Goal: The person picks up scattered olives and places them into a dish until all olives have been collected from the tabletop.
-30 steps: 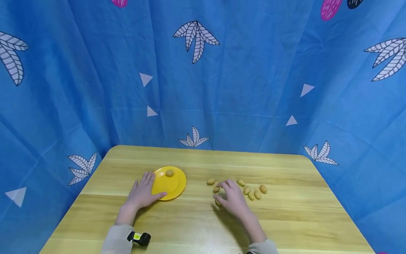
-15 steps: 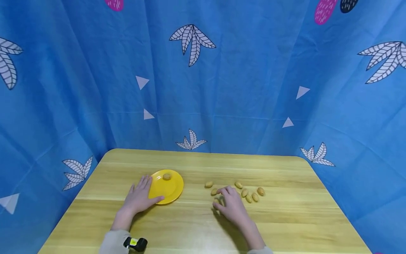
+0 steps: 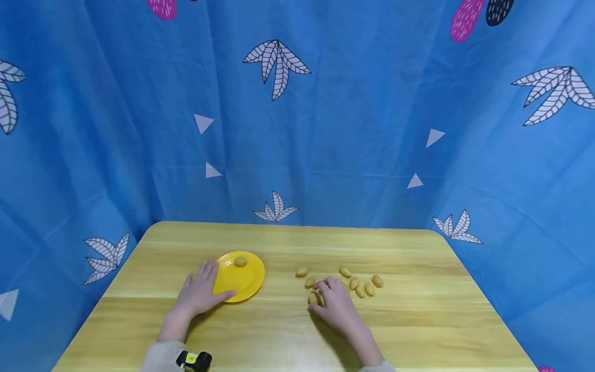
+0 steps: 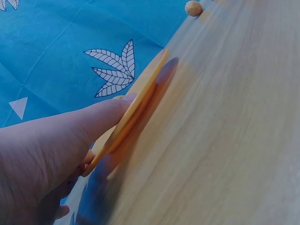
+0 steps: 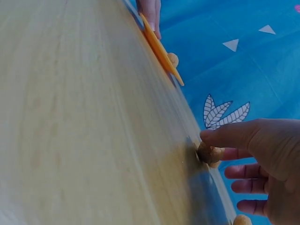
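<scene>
My left hand (image 3: 197, 293) rests at the left rim of a yellow plate (image 3: 250, 283), fingers spread. In the left wrist view its thumb (image 4: 110, 108) lies over the plate's edge. One tan oval nut (image 3: 240, 262) sits on the plate near its far side. To the right, my right hand (image 3: 337, 307) is low over the table, thumb and forefinger parted around a nut (image 3: 313, 298). Another nut lies behind it, partly hidden by the hand. In the right wrist view, the thumb tip overlaps the top of the nut (image 5: 206, 153); the forefinger is beside it.
Two nuts, a farther one (image 3: 301, 272) and a nearer one (image 3: 310, 282), lie left of the right hand. Several more, among them one nut (image 3: 377, 281) at the far right, lie to its right. A blue patterned curtain (image 3: 297, 124) stands behind the wooden table (image 3: 260, 336).
My right hand has drawn slightly nearer to me, its thumb and forefinger parting wider around the nut. The left hand stays on the plate. The head view has shifted slightly.
</scene>
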The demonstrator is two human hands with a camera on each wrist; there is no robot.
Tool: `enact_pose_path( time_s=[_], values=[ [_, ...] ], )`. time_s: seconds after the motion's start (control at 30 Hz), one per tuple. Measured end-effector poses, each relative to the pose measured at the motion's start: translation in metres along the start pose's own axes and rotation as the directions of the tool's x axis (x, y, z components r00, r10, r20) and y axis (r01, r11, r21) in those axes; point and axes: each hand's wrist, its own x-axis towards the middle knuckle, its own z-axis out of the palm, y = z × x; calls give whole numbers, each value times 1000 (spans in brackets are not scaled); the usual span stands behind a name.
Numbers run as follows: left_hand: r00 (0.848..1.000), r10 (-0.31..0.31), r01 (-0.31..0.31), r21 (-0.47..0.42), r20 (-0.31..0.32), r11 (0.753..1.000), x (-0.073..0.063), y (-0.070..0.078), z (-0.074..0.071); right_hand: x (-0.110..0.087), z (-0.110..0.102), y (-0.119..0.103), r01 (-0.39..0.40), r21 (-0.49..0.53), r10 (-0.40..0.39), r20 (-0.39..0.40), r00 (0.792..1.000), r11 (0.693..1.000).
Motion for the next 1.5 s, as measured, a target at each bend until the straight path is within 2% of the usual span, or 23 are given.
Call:
enact_pose_path(
  time_s=[0.13, 0.43, 1.1, 1.5],
  values=[
    [1000, -6, 6, 14, 1, 1000, -2, 1, -6, 3, 0, -3, -4, -12, 4, 2, 1000, 1000],
    [1000, -3, 3, 6, 8, 1000, -3, 3, -8, 0, -3, -1, -28, -29, 29, 19, 999, 999],
    [1000, 0, 0, -8, 6, 1000, 0, 1, -1, -4, 1, 3, 22, -55, -24, -29, 999, 998],
    [1000, -1, 1, -12, 1, 1000, -2, -2, -1, 0, -6, -7, 30, -18, -30, -9, 1000, 999]
  ],
)
